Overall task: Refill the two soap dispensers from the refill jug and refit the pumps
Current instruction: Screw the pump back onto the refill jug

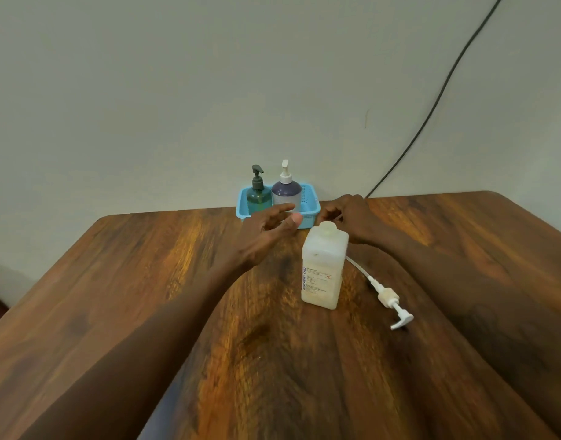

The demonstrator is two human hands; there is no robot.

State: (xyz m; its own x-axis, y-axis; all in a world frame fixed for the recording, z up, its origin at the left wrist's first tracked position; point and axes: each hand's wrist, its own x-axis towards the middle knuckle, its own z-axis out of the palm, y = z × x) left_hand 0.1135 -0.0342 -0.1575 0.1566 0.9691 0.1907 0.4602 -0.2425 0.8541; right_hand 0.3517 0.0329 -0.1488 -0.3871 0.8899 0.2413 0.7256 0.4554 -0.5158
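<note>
A translucent white refill jug [323, 268] stands upright in the middle of the wooden table, its neck uncapped. Its white pump with a long tube [388, 298] lies flat on the table to the jug's right. At the table's far edge a blue basket [311, 209] holds a green dispenser with a dark pump [258, 196] and a purple-grey dispenser with a white pump [286, 188], both upright with pumps fitted. My left hand [266, 233] hovers in front of the basket, fingers spread, holding nothing. My right hand [352, 217] is beside the basket's right end, behind the jug, fingers loosely curled and empty.
The wooden table [146, 296] meets a pale wall at its far edge. A dark cable [438, 100] runs down the wall to the table's back edge, right of the basket. Bare wood stretches to the left and in front of the jug.
</note>
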